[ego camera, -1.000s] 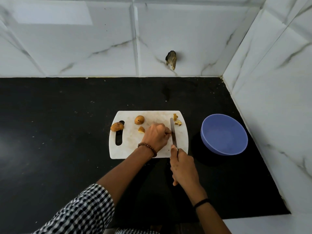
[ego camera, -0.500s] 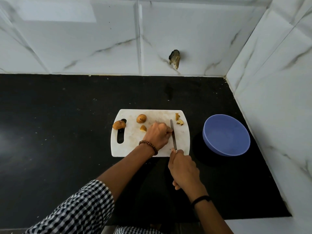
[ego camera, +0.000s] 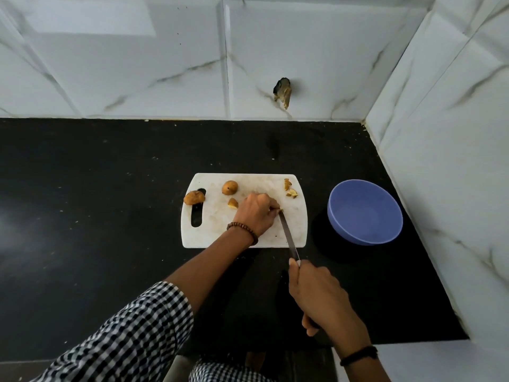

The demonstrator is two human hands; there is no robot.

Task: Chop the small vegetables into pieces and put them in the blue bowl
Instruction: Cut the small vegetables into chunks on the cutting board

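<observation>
A white cutting board (ego camera: 214,230) lies on the black counter. On it are two whole small brown vegetables (ego camera: 230,187) (ego camera: 193,197), a cut half (ego camera: 233,203) and several chopped pieces (ego camera: 289,188) at the far right corner. My left hand (ego camera: 256,213) pins a small vegetable piece (ego camera: 281,210) under its fingertips. My right hand (ego camera: 316,293) grips the knife (ego camera: 288,235) by the handle; the blade tip touches that piece. The blue bowl (ego camera: 365,212) stands to the right of the board, with nothing visible inside.
Marble-tiled walls close the counter at the back and on the right, close behind the bowl. A dark hole with debris (ego camera: 282,91) marks the back wall. The black counter (ego camera: 96,202) stretches left of the board.
My right hand has drawn back toward me, so the knife now slants with only its tip at the piece. My left hand stays on the piece.
</observation>
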